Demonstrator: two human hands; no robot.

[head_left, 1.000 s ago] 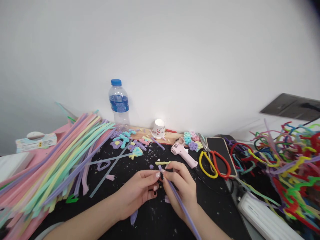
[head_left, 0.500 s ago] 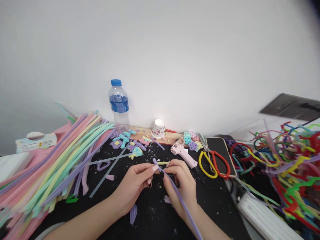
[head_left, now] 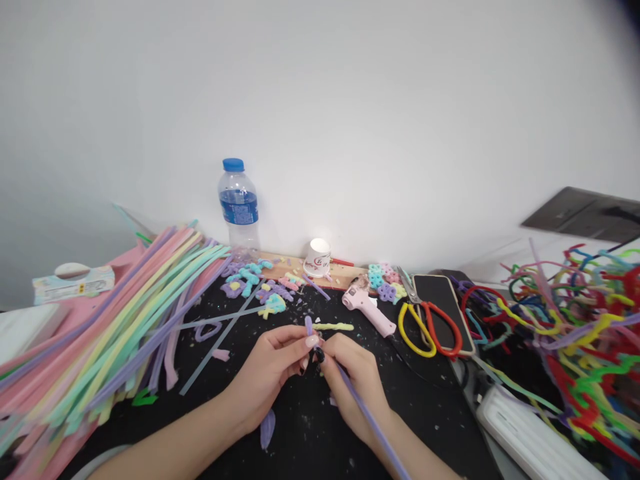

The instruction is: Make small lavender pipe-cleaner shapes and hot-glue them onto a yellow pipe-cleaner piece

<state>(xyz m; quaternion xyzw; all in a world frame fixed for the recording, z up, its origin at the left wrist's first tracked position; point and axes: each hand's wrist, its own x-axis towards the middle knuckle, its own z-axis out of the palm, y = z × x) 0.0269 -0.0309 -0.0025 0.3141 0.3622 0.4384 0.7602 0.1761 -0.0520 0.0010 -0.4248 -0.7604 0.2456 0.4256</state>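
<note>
My left hand [head_left: 280, 360] pinches the upper end of a long purple pipe cleaner [head_left: 367, 415], whose short tip sticks up above the thumb. Close beside it, my right hand [head_left: 353, 373] has its fingertips closed on the same purple strand, which runs down over the palm and wrist. A short yellow-green piece [head_left: 336, 327] points right from just above the fingertips. Where the strands meet is partly hidden by the fingers. A purple scrap [head_left: 267, 429] lies below my left hand on the black mat [head_left: 305, 443].
Pastel pipe cleaners [head_left: 145, 307] are heaped at left, tangled bright ones [head_left: 590, 333] at right. Behind my hands are a bottle [head_left: 239, 207], a paper cup [head_left: 318, 257] and small fuzzy shapes [head_left: 250, 277]. A pink glue gun [head_left: 370, 310], scissors [head_left: 430, 327] and phone [head_left: 443, 300] lie right.
My right hand has moved left and slightly down, off the yellow-green piece, whose outer end now shows. Its fingertips now meet those of my left hand on the purple strand.
</note>
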